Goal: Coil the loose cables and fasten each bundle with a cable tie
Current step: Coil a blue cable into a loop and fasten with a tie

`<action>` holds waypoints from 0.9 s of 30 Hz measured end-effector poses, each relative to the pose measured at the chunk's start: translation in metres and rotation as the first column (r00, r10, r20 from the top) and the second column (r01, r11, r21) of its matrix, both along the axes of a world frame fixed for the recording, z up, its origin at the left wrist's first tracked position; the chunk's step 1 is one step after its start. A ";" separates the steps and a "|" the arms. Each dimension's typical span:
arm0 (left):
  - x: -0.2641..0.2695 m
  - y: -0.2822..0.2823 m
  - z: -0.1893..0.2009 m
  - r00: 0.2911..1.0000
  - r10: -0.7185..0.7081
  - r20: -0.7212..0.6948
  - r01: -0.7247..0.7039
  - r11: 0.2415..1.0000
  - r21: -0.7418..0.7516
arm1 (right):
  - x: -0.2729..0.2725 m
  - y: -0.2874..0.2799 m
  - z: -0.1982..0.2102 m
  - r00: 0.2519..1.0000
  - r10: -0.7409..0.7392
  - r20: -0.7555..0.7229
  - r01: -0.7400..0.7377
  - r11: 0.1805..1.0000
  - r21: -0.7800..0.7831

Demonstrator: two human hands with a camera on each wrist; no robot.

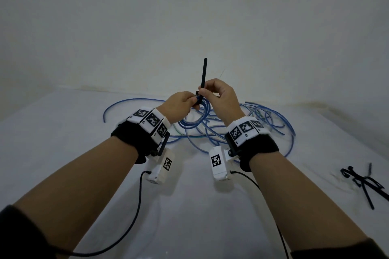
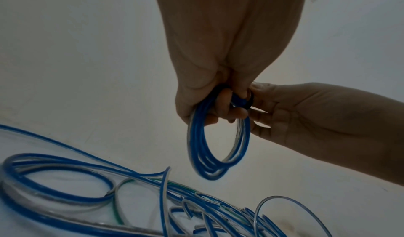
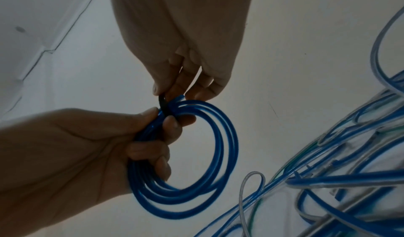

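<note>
Hands: two, left (image 1: pixel 179 105) and right (image 1: pixel 221 95)
Coiled cable (image 3: pixel 218 145): one
Cable tie (image 1: pixel 203 73) in hand: one
Loose cables (image 1: pixel 263 120): tangled, count unclear
Spare ties (image 1: pixel 365 182): several, near the desk's right edge

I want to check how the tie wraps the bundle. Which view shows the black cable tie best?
The head view: the black cable tie shows its long tail rising from the right hand. Both wrist views show only its short band around the blue coil.

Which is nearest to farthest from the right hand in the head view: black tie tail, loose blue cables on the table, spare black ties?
1. black tie tail: pinched by the right hand, sticking up from the fingers.
2. loose blue cables: on the table below and behind the hand.
3. spare black ties: on the table at far right, well apart.
</note>
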State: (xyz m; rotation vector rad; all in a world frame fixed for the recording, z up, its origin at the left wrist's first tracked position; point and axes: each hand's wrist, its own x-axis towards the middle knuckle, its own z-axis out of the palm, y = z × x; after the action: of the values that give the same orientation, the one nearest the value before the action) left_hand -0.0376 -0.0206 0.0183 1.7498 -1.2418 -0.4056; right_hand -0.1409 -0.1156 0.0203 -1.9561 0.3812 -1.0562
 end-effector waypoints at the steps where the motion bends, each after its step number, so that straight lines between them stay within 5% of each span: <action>1: 0.002 0.001 0.000 1.000 0.003 0.002 -0.003 1.000 -0.026 | 0.003 0.000 0.000 1.000 -0.006 0.001 0.006 1.000 -0.007; 5: 0.005 0.002 -0.004 0.997 0.017 -0.071 -0.026 0.992 -0.121 | 0.013 0.000 0.000 0.999 -0.042 0.023 0.042 0.999 -0.014; 13: 0.002 -0.001 -0.011 0.976 0.016 -0.219 -0.067 0.971 -0.230 | 0.007 -0.002 0.000 0.997 0.054 0.062 -0.066 0.976 0.207; 22: -0.008 -0.006 -0.011 0.985 0.037 -0.170 -0.075 0.972 -0.223 | -0.018 -0.006 0.005 0.983 0.056 0.175 -0.112 0.937 0.330; 27: -0.013 -0.010 -0.006 0.989 0.096 -0.117 -0.122 0.961 -0.246 | -0.024 -0.003 0.003 0.986 0.131 0.099 -0.156 0.935 0.317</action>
State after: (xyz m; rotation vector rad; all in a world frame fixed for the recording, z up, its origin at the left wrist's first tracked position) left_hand -0.0505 -0.0303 0.0127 1.5507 -1.0673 -0.2575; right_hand -0.1654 -0.1186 0.0237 -1.6194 0.3404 -0.9081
